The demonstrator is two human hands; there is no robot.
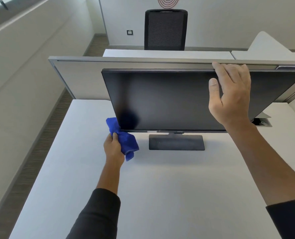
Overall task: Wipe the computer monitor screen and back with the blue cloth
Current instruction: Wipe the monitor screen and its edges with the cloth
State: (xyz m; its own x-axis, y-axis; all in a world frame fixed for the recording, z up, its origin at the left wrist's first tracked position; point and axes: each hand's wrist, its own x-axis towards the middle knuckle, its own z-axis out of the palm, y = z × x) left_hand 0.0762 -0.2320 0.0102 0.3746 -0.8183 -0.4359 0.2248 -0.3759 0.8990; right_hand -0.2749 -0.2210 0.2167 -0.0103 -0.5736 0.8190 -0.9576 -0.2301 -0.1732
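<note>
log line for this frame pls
left hand: grips blue cloth at monitor lower-left corner | right hand: steadies top edge

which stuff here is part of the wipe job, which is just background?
In the job:
monitor, dark screen facing the camera
blue cloth, bunched in the left hand at the screen's lower left corner
right hand, gripping the monitor's top edge

Just there:
desk
office chair
divider panel

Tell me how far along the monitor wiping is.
Nothing shows as finished: the dark screen gives no clear sign of wiping. In hand: the left hand grips the blue cloth at the monitor's lower left corner, while the right hand steadies the top edge. Left: probably most of the screen, and the back, which faces away and is hidden.
</note>
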